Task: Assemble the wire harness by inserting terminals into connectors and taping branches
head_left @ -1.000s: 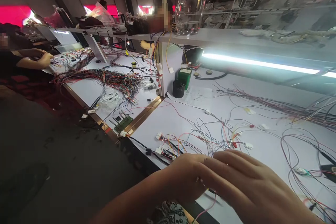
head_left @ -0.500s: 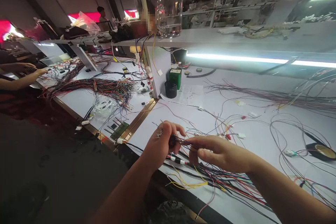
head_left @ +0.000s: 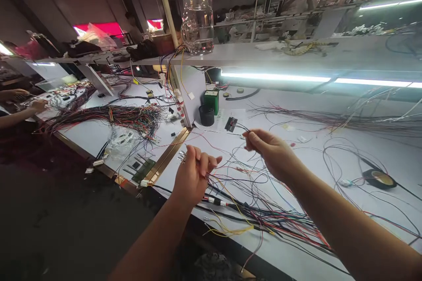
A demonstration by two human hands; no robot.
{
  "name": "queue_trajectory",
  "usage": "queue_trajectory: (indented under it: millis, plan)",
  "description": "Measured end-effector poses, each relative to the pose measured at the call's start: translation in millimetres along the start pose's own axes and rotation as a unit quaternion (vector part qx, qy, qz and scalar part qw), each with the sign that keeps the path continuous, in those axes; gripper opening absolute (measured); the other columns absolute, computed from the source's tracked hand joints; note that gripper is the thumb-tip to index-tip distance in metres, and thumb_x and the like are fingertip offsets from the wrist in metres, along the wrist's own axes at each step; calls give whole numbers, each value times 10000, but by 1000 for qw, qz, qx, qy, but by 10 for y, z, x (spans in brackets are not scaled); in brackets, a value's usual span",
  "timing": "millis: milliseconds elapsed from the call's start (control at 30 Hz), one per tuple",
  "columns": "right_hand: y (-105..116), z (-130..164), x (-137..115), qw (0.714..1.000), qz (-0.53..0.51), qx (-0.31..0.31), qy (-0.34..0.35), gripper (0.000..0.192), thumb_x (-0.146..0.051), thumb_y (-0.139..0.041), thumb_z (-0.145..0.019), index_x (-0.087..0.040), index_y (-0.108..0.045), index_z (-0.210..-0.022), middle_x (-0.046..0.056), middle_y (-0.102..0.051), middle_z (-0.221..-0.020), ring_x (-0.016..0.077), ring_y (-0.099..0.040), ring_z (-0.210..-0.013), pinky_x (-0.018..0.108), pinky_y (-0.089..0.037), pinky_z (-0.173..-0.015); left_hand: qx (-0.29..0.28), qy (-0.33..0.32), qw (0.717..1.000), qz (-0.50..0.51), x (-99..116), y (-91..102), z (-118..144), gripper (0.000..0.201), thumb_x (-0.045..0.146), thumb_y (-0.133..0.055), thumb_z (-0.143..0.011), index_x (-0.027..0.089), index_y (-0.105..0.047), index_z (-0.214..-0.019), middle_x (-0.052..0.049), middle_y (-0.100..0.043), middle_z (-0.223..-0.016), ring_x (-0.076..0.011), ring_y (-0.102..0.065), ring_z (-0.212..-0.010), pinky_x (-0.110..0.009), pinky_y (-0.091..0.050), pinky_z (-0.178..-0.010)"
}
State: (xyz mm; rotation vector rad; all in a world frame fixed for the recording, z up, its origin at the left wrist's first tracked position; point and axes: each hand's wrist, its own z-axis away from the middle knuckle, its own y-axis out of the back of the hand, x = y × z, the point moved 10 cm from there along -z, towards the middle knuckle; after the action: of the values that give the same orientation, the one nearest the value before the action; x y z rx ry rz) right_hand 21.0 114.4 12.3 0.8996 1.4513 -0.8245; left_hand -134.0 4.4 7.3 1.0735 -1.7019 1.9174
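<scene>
My left hand (head_left: 193,175) is closed around a bunch of wires (head_left: 181,156), whose metal-tipped ends stick out by the thumb. More wires run out below its fingers toward the bench. Held up to the right, my right hand (head_left: 268,149) pinches thin dark wires (head_left: 242,127) between thumb and fingers. At their far end hangs a flat black connector (head_left: 231,124) with a small reddish part, in front of a printed sheet. Under both hands a wire harness (head_left: 263,215) with black, red, blue and yellow leads lies along the bench edge.
A black cup (head_left: 206,115) and a green box (head_left: 211,100) stand by the divider. A roll of black tape (head_left: 379,178) lies at right. On the left bench are a big wire bundle (head_left: 115,114) and a green fixture with pins (head_left: 141,167). Another person's hand (head_left: 38,105) works far left.
My hands have come apart. The right hand has moved up and away with the black connector on its wires; the left still grips its bunch. The camera view has shifted slightly.
</scene>
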Motion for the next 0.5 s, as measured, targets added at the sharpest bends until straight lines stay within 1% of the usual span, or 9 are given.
queue_trajectory:
  millis: [67, 100, 167, 200, 233, 267, 367, 433, 500]
  plan:
    - [83, -106, -160, 994, 88, 41, 43, 273, -460, -584, -824, -214, -662, -912, 22, -630, -825, 147, -567, -785, 291, -428, -725, -7, 14, 1000, 6, 7, -45, -44, 369, 495, -489, -888, 197, -429, -679, 84, -333, -428, -97, -470, -484, -282, -514, -644]
    - [130, -157, -247, 988, 122, 67, 61, 259, -445, -577, -827, -219, -669, -914, 25, -642, -838, 152, -576, -793, 292, -429, -716, -11, 25, 1000, 5, -2, -67, -68, 349, 486, -520, -876, 197, -441, -697, 90, -334, -449, -73, -405, -428, -224, -474, -538]
    - [185, -242, -420, 979, 143, 105, 99, 250, -413, -541, -847, -222, -668, -949, 16, -643, -812, 142, -582, -750, 281, -432, -671, -12, 49, 999, -6, -37, -94, -125, 256, 417, -613, -840, 205, -484, -775, 104, -332, -495, -35, -273, -367, -147, -318, -389]
    - [162, -277, -491, 978, 139, 103, 118, 254, -399, -521, -857, -220, -664, -966, 9, -637, -794, 132, -579, -723, 274, -434, -655, -7, 57, 998, -13, -49, -93, -160, 220, 368, -657, -817, 211, -503, -820, 109, -319, -506, -26, -238, -359, -136, -248, -361]
    - [95, -308, -542, 978, 138, 84, 132, 259, -393, -508, -864, -217, -661, -975, 2, -632, -776, 123, -574, -697, 268, -436, -644, 1, 64, 998, -17, -56, -87, -200, 215, 329, -688, -797, 211, -516, -848, 114, -299, -504, -22, -221, -355, -135, -205, -350]
    - [-11, -330, -571, 977, 150, 51, 141, 260, -390, -505, -866, -214, -663, -973, -3, -631, -759, 117, -570, -676, 265, -438, -638, 5, 73, 997, -16, -63, -86, -241, 219, 315, -702, -786, 204, -525, -851, 117, -272, -493, -22, -208, -349, -140, -183, -343]
    - [-375, -330, -539, 957, 239, -51, 154, 249, -395, -511, -868, -220, -680, -921, -15, -643, -702, 110, -560, -629, 262, -429, -617, -17, 105, 994, 7, -68, -163, -355, 272, 427, -653, -807, 175, -550, -813, 122, -199, -457, -24, -141, -331, -164, -139, -323]
    - [-509, -309, -505, 936, 299, -73, 170, 247, -390, -497, -881, -229, -685, -892, -24, -638, -660, 109, -548, -595, 264, -418, -595, -50, 112, 992, 4, -32, -256, -404, 382, 547, -580, -815, 174, -586, -896, 123, -187, -445, -31, -114, -329, -173, -117, -316]
    - [-554, -283, -531, 914, 346, -65, 203, 250, -376, -484, -893, -235, -689, -872, -20, -638, -662, 116, -551, -603, 273, -421, -604, -71, 103, 991, -37, 21, -322, -434, 480, 619, -547, -794, 184, -596, -989, 118, -215, -449, -34, -127, -335, -173, -112, -320]
